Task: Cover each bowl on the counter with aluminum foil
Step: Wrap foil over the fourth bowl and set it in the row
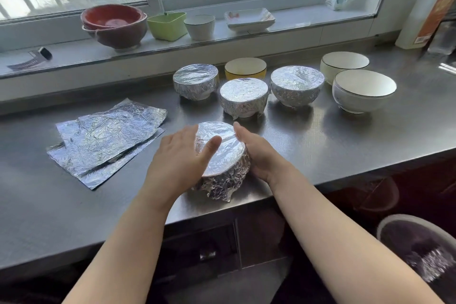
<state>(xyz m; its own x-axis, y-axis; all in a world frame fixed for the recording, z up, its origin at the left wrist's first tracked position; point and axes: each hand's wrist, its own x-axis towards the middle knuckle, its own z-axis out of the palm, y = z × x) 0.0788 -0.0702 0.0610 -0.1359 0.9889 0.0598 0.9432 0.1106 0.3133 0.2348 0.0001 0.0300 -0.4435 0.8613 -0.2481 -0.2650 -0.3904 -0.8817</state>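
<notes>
- My left hand (181,155) lies flat against the near foil-wrapped bowl (223,163), fingers straight, thumb across its top.
- My right hand (256,153) presses the bowl's other side, fingers straight too (neither hand curls round it).
- This bowl sits at the front edge of the steel counter (345,136).
- Behind it stand three wrapped bowls (244,96); a yellow bowl (245,66) and two white bowls (364,90) are bare.
- Foil sheets (106,140) lie stacked to the left, crinkled.
- The sill (296,22) under the barred window carries red bowls (113,24), a green tub (167,25), a cup (199,26) and a dish (249,18).
</notes>
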